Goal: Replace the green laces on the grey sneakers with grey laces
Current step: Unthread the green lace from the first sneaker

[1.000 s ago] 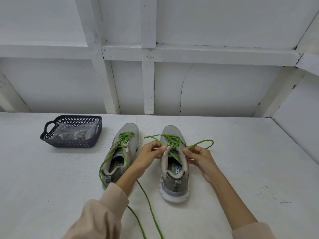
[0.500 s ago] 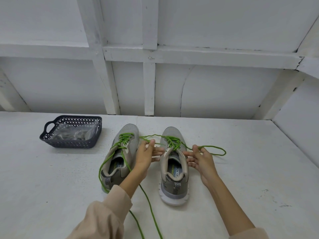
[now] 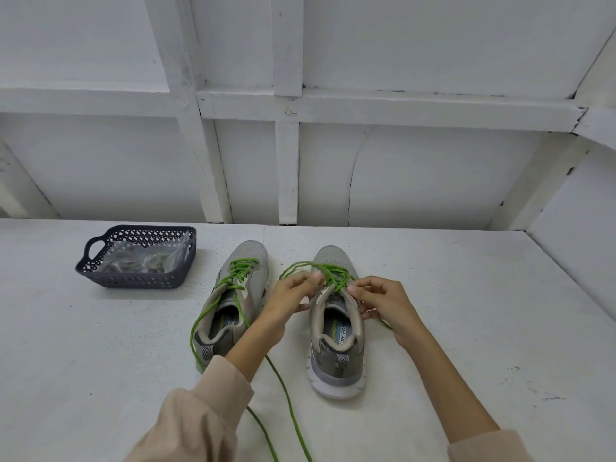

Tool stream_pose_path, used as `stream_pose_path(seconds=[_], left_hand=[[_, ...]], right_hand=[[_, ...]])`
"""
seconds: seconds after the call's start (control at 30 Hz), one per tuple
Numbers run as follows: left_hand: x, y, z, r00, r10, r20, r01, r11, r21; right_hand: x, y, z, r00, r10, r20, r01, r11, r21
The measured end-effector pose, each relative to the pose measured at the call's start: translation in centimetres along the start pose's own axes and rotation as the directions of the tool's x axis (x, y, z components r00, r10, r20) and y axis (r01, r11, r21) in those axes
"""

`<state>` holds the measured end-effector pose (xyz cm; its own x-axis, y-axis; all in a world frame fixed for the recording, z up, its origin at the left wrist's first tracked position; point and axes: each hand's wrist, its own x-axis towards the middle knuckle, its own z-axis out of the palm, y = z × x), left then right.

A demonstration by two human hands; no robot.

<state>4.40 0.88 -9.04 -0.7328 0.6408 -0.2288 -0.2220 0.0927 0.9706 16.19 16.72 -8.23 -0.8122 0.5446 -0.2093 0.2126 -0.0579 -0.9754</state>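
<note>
Drawn inward: left hand (image 3: 290, 296), right hand (image 3: 380, 303), pinching green lace (image 3: 334, 274).

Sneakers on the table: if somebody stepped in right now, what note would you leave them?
The left hand and right hand both pinch the green lace at the top eyelets of the right sneaker.
The left sneaker stands beside it; the second green lace, untied, trails from it over the table.
Done: both untied. Left: pull out both green laces, thread grey ones; a clear bag in the dark basket may hold them, cannot tell.
</note>
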Motion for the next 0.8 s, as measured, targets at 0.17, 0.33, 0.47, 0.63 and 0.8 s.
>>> stream_pose_path(seconds=[0.17, 0.33, 0.47, 0.63, 0.8], left_hand=[[0.8, 0.6, -0.1, 0.999, 0.006, -0.044, -0.009, 0.997, -0.071], [1.3, 0.2, -0.4, 0.99, 0.139, 0.024, -0.141, 0.954, 0.266], [1.9, 1.3, -0.1, 0.973, 0.228, 0.031, -0.215, 0.854, 0.473], [2.0, 1.8, -0.6, 0.979, 0.196, 0.054, -0.198, 0.855, 0.479], [2.4, 2.3, -0.6, 0.989, 0.129, 0.077, -0.15, 0.824, 0.547]], right_hand=[[0.3, -0.7, 0.3, 0.999, -0.04, -0.001, 0.04, 0.993, -0.108], [1.1, -1.7, 0.3, 0.994, -0.088, 0.062, 0.103, 0.942, -0.319], [1.4, -1.6, 0.3, 0.985, -0.127, 0.121, 0.167, 0.885, -0.435], [1.7, -1.3, 0.2, 0.975, -0.168, 0.143, 0.219, 0.809, -0.546], [1.7, -0.7, 0.7, 0.964, -0.244, 0.106, 0.251, 0.697, -0.672]])
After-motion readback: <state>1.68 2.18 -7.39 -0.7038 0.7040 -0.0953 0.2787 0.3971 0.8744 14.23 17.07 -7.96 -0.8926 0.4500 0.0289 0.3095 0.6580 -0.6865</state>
